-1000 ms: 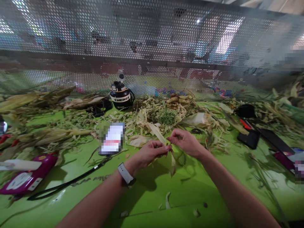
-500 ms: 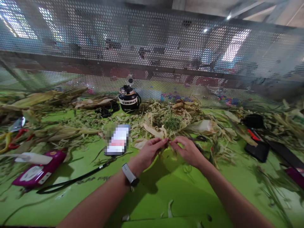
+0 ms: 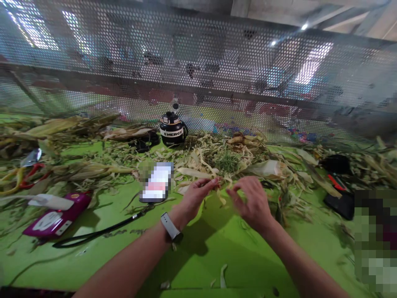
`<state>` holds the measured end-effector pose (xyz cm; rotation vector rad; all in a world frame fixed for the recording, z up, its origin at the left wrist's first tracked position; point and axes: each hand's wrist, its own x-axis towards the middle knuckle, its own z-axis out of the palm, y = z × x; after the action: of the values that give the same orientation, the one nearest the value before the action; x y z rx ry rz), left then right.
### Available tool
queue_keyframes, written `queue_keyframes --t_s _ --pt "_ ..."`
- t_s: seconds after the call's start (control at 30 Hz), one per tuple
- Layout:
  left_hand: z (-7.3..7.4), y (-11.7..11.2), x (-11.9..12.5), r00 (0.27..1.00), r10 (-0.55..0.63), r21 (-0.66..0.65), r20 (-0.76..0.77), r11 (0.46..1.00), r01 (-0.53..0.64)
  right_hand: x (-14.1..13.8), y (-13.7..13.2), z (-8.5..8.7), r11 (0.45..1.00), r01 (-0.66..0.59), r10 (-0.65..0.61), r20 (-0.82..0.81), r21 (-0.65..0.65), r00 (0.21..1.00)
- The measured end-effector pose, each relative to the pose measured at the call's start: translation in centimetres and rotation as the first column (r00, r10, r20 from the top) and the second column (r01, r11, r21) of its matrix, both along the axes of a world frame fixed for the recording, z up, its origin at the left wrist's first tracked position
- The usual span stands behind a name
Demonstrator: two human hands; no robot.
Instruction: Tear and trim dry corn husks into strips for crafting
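My left hand (image 3: 197, 198), with a grey-strapped watch (image 3: 170, 227) on its wrist, pinches pale strips of dried corn husk (image 3: 222, 198) between thumb and fingertips. The strips hang and curl out past the fingertips. My right hand (image 3: 252, 202) is just to the right, a small gap away, slightly blurred. Its fingers are bent, with thumb and forefinger apart, and nothing is visible between them. Behind both hands lies a heap of shredded husk (image 3: 214, 155) with a green tuft (image 3: 228, 160) on it. A larger pale husk bundle (image 3: 268, 167) rests to the right of the heap.
A phone (image 3: 157, 182) on a black strap (image 3: 102, 236) lies left of my hands on the green table (image 3: 217, 248). Farther left are a magenta device (image 3: 51, 221) and red-handled scissors (image 3: 34, 176). A black "ENERGY" jar (image 3: 171, 131) stands before the perforated metal screen (image 3: 198, 49).
My right hand has drawn back to the right from the left fingertips, and its fingers have parted. My left hand still pinches the husk strips. The view has shifted slightly.
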<state>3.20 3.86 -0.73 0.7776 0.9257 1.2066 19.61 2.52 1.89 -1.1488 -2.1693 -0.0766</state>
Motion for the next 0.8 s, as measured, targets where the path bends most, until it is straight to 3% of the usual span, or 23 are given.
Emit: queue_keyframes --t_s 0.1,0.17,0.27,0.37,0.53,0.67,0.8 --pt "-0.2 0.1 0.1 0.999 0.024 -0.038 0.036 0.999 -0.023 -0.9 -0.7 -0.4 0.980 -0.017 0.036 0.090 -0.198 0.995" --pt "-0.3 0.1 0.2 0.997 0.025 -0.052 0.078 0.998 -0.021 -1.1 -0.5 -0.6 0.952 -0.030 0.049 0.053 -0.305 0.997" --pt "-0.1 0.1 0.1 0.995 0.039 -0.065 0.086 0.997 -0.034 -0.5 0.4 -0.3 0.876 -0.151 0.148 -0.042 -0.459 0.988" --pt "0.4 0.2 -0.3 0.994 -0.002 -0.110 0.106 0.994 0.014 0.6 1.3 0.3 0.887 -0.137 0.123 -0.060 -0.440 0.991" --pt "0.9 0.2 -1.1 0.963 -0.251 -0.127 0.099 0.957 0.262 1.6 1.8 0.6 0.942 -0.074 0.045 -0.093 -0.327 0.995" --pt "0.6 0.3 -1.4 0.974 -0.225 -0.077 0.004 0.971 0.225 1.1 1.5 0.6 0.934 -0.108 0.086 -0.080 -0.341 0.993" --pt "0.7 0.5 -1.5 0.978 -0.200 -0.057 0.061 0.977 0.204 0.9 1.2 0.9 0.912 -0.130 0.103 -0.091 -0.389 0.991"
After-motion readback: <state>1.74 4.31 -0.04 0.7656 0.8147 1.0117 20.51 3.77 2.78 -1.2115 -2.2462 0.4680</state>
